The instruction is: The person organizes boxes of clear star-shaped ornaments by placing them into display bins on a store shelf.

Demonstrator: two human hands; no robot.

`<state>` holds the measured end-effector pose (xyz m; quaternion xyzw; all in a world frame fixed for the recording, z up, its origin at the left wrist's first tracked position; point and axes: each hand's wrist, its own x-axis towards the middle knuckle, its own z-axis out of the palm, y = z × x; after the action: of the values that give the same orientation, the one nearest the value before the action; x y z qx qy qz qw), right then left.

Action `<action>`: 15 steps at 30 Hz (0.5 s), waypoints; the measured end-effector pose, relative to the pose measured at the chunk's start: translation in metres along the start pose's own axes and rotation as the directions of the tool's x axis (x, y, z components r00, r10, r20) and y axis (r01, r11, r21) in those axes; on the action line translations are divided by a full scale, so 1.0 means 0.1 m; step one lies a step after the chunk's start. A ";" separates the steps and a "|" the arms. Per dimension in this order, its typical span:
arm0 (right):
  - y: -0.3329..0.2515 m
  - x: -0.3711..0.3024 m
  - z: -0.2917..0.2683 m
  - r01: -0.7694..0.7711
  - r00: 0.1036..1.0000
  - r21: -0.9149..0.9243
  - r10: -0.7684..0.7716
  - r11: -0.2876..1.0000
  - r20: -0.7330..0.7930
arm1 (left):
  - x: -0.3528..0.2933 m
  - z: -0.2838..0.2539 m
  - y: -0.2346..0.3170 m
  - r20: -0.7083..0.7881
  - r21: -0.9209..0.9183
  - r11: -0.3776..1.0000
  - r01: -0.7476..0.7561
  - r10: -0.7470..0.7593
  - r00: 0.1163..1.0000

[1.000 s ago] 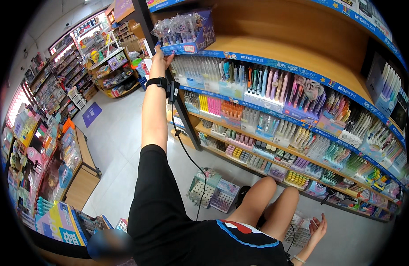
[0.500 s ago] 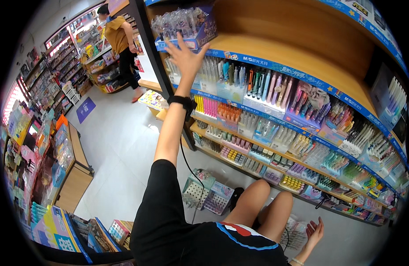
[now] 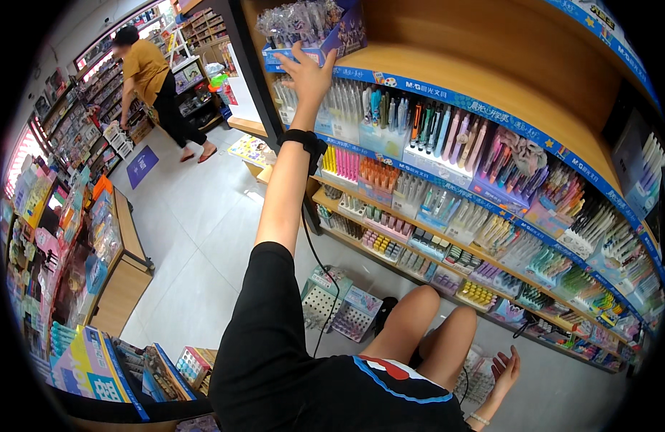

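My left hand [image 3: 308,78] reaches up to the left end of the top shelf. Its fingers are spread against the low front of a blue-purple display box [image 3: 352,29], not wrapped round it. Inside the box stand several pens in clear wrappers [image 3: 296,27]. My right hand [image 3: 504,369] hangs low beside my knee, palm partly turned up, fingers loosely curled and apart, with nothing in it. Close to it on the floor lies a bundle in clear wrapping [image 3: 479,376], partly hidden by my leg.
Bare wood [image 3: 447,50] shows along the top shelf right of the box. Lower shelves hold racks of pens [image 3: 447,137] and markers. Two dotted pen holders [image 3: 355,314] stand on the floor by a black cable [image 3: 325,302]. A person in a yellow shirt [image 3: 146,68] is at the far left.
My left hand has come up against the box's front, its fingers a little closer together. The person in yellow has moved left and leans forward. My right hand has barely moved.
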<state>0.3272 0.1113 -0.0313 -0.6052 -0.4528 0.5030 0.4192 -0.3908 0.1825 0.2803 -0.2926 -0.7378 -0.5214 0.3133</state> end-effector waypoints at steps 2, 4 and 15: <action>0.02 -0.01 -0.02 0.000 1.000 -0.007 0.000 1.000 -0.001 | 0.00 0.02 -0.01 0.017 -0.017 1.000 0.019 -0.019 1.000; 0.02 -0.02 -0.02 0.004 1.000 -0.002 -0.004 1.000 0.003 | 0.03 0.02 -0.01 0.026 -0.026 0.999 0.024 -0.024 0.999; 0.03 -0.12 -0.07 -0.027 0.999 -0.014 0.026 1.000 -0.044 | 0.11 0.05 -0.03 0.004 -0.030 0.996 0.088 -0.088 0.996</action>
<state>0.3335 0.0984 -0.0299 -0.6251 -0.4390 0.4919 0.4178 -0.4013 0.1878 0.2854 -0.2651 -0.7424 -0.5454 0.2848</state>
